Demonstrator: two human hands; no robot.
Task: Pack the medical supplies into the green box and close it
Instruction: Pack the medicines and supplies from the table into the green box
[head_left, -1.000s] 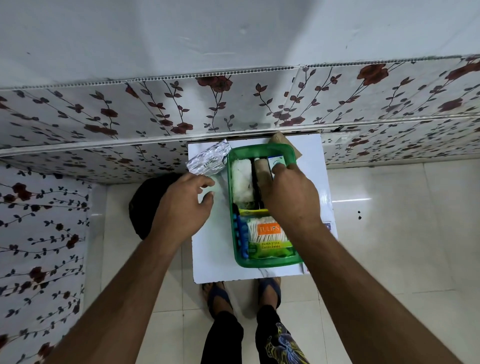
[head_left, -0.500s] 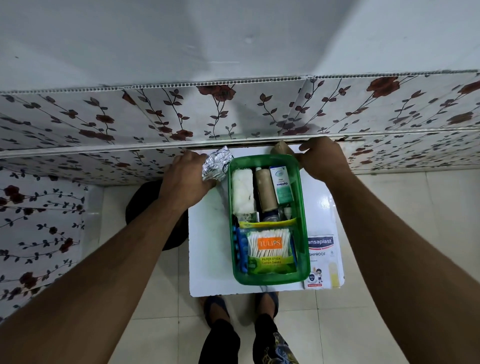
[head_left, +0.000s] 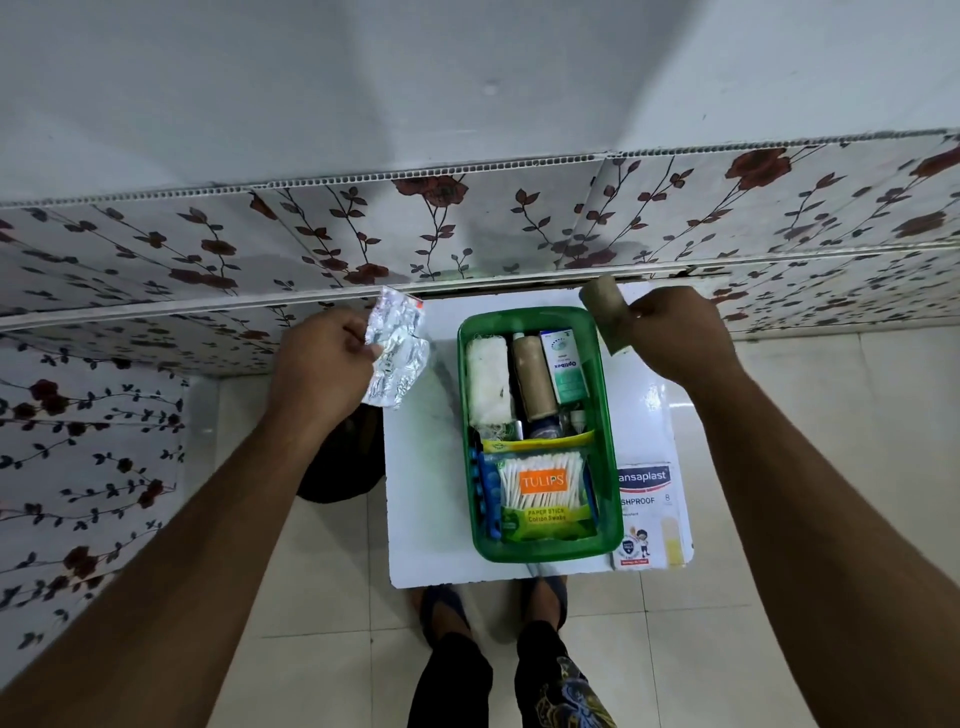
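The open green box (head_left: 608, 426) stands on a small white table (head_left: 431, 499). Inside lie a white gauze roll (head_left: 487, 382), a tan bandage roll (head_left: 532, 376), a small teal-and-white carton (head_left: 563, 366) and a pack of cotton swabs (head_left: 543, 491). My left hand (head_left: 322, 364) holds a silver foil blister strip (head_left: 396, 356) just left of the box. My right hand (head_left: 670, 335) holds a brown roll (head_left: 605, 312) above the box's far right corner. A plaster pack (head_left: 649, 512) lies on the table right of the box. No lid is in view.
A floral-patterned wall panel (head_left: 467, 228) runs directly behind the table. A dark round object (head_left: 337, 457) sits on the tiled floor left of the table. My feet in sandals (head_left: 441, 608) stand at the table's near edge.
My left hand has lifted the foil strip off the table. My right hand has picked up the brown roll from behind the box and raised it.
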